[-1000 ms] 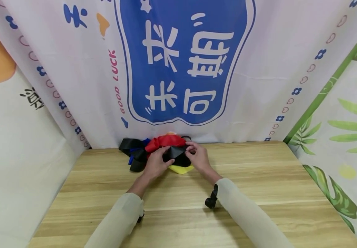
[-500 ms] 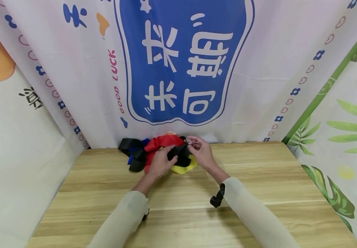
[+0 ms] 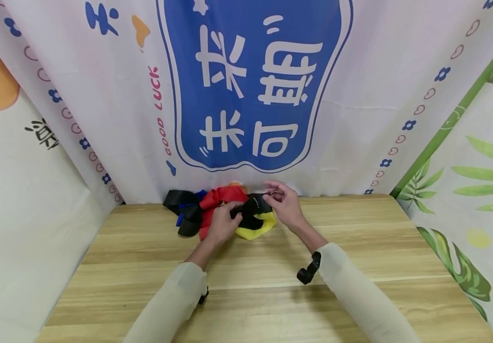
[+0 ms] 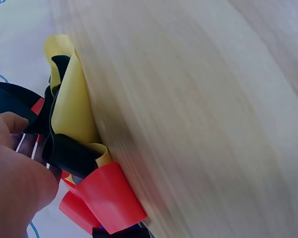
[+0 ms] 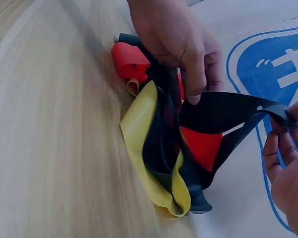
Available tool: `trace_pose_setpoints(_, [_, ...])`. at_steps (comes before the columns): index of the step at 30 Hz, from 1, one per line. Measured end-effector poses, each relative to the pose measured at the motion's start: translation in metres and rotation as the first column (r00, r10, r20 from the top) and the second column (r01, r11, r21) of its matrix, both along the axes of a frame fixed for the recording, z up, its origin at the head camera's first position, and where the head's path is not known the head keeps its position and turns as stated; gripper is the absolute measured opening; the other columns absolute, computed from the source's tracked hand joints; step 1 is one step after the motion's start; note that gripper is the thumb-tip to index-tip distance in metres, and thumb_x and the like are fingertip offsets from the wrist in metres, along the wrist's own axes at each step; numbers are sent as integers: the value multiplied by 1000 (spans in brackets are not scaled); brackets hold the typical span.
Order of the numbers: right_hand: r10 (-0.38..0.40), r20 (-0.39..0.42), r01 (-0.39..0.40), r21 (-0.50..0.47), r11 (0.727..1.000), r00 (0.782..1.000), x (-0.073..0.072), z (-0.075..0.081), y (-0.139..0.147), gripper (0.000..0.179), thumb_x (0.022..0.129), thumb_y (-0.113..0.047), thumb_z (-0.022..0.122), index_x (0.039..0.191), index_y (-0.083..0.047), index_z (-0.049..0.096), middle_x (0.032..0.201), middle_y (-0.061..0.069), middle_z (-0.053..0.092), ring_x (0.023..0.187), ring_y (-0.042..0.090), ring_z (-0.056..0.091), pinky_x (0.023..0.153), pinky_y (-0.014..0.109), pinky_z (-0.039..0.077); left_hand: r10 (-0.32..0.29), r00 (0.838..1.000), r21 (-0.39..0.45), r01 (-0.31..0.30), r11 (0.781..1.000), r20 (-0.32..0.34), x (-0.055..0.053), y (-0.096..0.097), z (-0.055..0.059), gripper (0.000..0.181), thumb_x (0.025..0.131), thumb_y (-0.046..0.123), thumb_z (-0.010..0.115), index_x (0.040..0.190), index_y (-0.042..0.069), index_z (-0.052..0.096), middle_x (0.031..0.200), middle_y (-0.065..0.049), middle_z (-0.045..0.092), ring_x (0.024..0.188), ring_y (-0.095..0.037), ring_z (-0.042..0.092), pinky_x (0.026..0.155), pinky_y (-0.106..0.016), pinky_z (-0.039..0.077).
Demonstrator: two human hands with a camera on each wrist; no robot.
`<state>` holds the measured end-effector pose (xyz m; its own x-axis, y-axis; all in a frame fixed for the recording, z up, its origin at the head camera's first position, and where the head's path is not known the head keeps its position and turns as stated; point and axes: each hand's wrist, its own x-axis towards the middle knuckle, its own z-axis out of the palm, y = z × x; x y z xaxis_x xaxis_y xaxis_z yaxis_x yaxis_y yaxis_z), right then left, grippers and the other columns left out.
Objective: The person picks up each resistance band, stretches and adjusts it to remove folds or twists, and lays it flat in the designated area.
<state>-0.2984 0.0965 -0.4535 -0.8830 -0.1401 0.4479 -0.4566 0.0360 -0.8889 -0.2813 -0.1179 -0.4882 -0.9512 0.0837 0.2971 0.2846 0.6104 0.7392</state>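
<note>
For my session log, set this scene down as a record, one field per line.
Surface: wood-grain tabletop
Backdrop: printed white cloth
Left grip: pinches black band
Right grip: pinches same band's end
Yellow band: folded, on the tabletop
Red band: bunched, between blue and yellow
Blue band: partly hidden among black loops

You can move a hand over the wooden table (image 3: 250,295) between your arms, or on the outer side of your right hand (image 3: 287,206). The cloth wall (image 3: 340,162) blocks you right behind the red bands (image 3: 229,194), which crowd your left hand (image 3: 223,223). The black band (image 5: 213,110) stretches between your hands and bars that gap.
</note>
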Motion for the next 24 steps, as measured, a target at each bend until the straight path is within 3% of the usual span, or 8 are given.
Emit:
trace_pose_setpoints(8, [51, 9, -52, 26, 998, 999, 7, 16, 8, 32, 98, 5, 72, 129, 5, 69, 107, 25, 70, 87, 14, 67, 72, 18, 54, 18, 999, 56, -17, 998, -29, -1, 5, 3, 23, 93, -3, 72, 115, 3, 78, 112, -12, 78, 105, -28, 73, 101, -46, 58])
trace_pose_setpoints(15, [71, 39, -71, 14, 997, 997, 11, 28, 16, 32, 98, 3, 72, 129, 4, 68, 110, 21, 71, 94, 15, 70, 82, 21, 59, 34, 998, 116, -28, 993, -51, -1, 9, 4, 19, 94, -3, 73, 111, 3, 79, 108, -13, 79, 98, -27, 74, 97, -44, 60])
trace_pose_setpoints(19, [82, 54, -81, -12, 997, 995, 13, 33, 21, 32, 97, 3, 73, 129, 3, 68, 109, 15, 73, 94, 15, 71, 82, 21, 60, 38, 997, 130, -29, 991, -74, 0, 11, 5, 19, 92, -5, 73, 108, 2, 80, 105, -13, 80, 95, -27, 75, 93, -43, 61])
trace_pose_setpoints(24, [108, 83, -105, -43, 994, 991, 14, 41, 30, 31, 96, 2, 75, 127, 0, 70, 109, 6, 73, 94, 16, 71, 80, 21, 60, 15, 998, 169, -6, 986, -55, 0, 15, 6, 19, 94, -4, 73, 110, 3, 79, 106, -12, 80, 98, -25, 75, 95, -42, 61])
